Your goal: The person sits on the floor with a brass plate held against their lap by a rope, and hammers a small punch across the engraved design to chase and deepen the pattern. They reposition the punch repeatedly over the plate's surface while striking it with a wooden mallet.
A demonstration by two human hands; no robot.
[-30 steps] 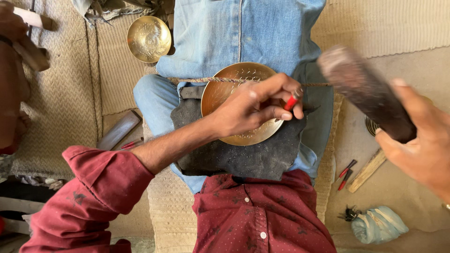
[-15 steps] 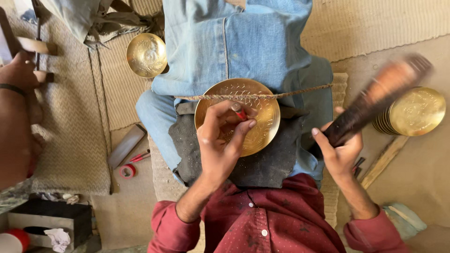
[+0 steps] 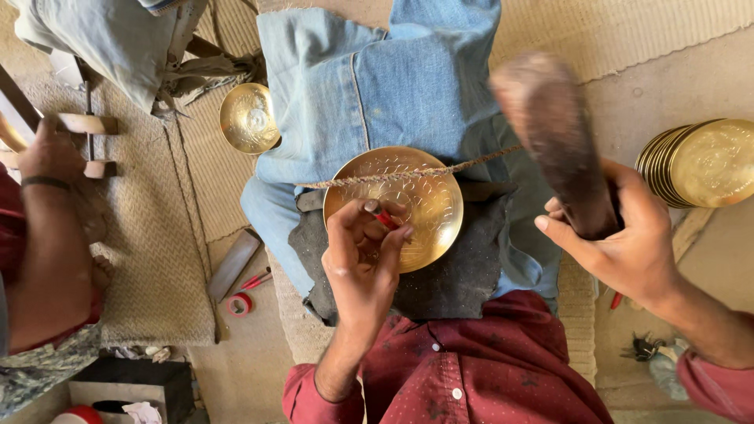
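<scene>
Only the one head view here, looking straight down at the person's lap. The left hand (image 3: 363,263) has its fingers pinched together around a small red-tipped tool (image 3: 386,219), and the tip of it sits on the inside face of a round brass plate (image 3: 428,206). That plate lies on a dark grey cloth pad (image 3: 459,279) spread over the jeans-clad legs (image 3: 369,86). A thin twisted cord (image 3: 440,169) runs across the upper part of the plate, from left to right, touching or just above it, can't tell which.

The right hand (image 3: 620,243) is well apart from the left one, out to the side, closed tight around the handle end of a dark wooden mallet (image 3: 550,129). The mallet head is raised and blurry, up above the right edge of the plate.

Other stuff around: a stack of brass plates (image 3: 695,161) on the floor at the right, another single brass dish (image 3: 248,118) up left beside the knee, a roll of red tape (image 3: 239,304) and a flat metal bar (image 3: 233,265) on the floor to the left. Woven mat (image 3: 149,235) under that side. Another person's arm (image 3: 47,228) comes in at the far left, hand resting near some wooden pieces (image 3: 86,126).
</scene>
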